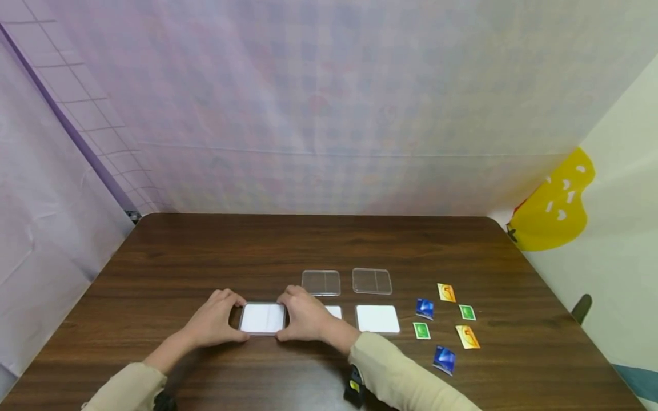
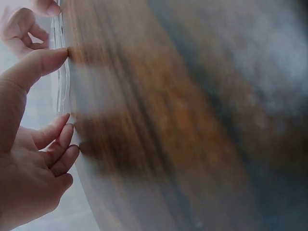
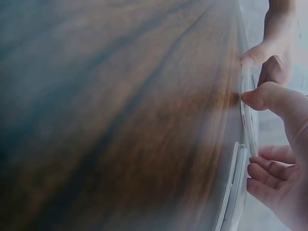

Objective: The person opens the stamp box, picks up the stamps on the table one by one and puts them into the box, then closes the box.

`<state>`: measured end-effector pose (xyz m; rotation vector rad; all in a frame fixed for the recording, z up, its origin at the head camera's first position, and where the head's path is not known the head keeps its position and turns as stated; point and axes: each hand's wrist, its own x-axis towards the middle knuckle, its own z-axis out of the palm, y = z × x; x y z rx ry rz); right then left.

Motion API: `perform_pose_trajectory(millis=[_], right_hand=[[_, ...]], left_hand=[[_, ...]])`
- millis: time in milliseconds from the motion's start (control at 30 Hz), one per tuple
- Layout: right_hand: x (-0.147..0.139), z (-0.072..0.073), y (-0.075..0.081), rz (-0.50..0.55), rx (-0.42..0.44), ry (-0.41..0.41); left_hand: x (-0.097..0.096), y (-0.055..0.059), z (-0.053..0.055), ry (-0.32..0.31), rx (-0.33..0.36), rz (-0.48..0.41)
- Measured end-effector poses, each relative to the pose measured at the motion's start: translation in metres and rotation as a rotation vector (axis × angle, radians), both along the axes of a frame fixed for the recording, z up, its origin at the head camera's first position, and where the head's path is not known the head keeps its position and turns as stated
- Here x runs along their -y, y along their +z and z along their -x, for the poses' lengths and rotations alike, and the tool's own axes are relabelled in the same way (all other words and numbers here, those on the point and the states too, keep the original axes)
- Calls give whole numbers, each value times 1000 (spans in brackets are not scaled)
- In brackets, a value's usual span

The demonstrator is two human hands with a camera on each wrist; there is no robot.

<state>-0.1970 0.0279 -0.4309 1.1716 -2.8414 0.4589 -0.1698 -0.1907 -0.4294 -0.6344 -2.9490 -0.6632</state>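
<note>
A flat clear plastic case (image 1: 263,318) with a white face lies near the table's front, left of centre. My left hand (image 1: 218,318) holds its left end, thumb at the near corner and fingers at the far one. At the right end, my right hand (image 1: 307,315) grips it the same way. In the left wrist view the case's thin edge (image 2: 63,91) runs between thumb and fingertips. The right wrist view shows the case edge (image 3: 247,120) between the right thumb and fingers. A second white-faced case (image 1: 334,311) is partly hidden behind my right hand.
A third white-faced case (image 1: 377,318) lies to the right. Behind stand two flat clear lids, one left (image 1: 321,282) and one right (image 1: 372,281). Several small blue (image 1: 424,308), orange (image 1: 446,293) and green (image 1: 421,330) pieces are scattered at right. A curtain (image 1: 329,114) hangs behind the table.
</note>
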Motion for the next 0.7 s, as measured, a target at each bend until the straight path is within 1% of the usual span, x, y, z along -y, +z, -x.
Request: perform_pose_trajectory(millis=[67,167,200,300,400,433,533,700], right_hand=[[0,-1,0,-5,-9,6],[0,-1,1,-13,-21,15],[0,-1,1,-14,-25,17],[0,-2,2,-12,-32,22],[0,-2,2,-9,-35,24],[0,-2,2,-8,-35,24],[0,-2,2,-5,-40,25],[0,-3,1,6,-48,30]], left_hand=[[0,-2,0,-2,-6,-9],[0,-4,0,-20,-39,-32],[1,-4,0,-29,-64,-33],[1,-4,0,-41,-85,-45],[1,-3,0,-29,-60,-38],[0,-3,1,-20,-34,-37],[1,-3,2,-8,-4,-15],[1,-3,2,-5,12,-2]])
